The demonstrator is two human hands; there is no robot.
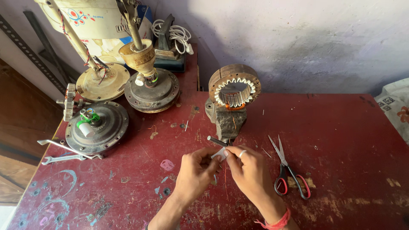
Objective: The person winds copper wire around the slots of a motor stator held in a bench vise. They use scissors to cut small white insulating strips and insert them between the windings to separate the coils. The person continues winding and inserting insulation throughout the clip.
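I look down on a worn red surface (341,136) set against a pale plastered wall. My left hand (197,172) and right hand (251,172) meet at the middle, fingertips pinched together on a small white strip (220,153). A dark rod (217,141) lies just beyond them. Past that, a stator ring (234,87) stands upright on a metal block. Scissors (287,168) lie to the right; fan motors (97,126) sit far left.
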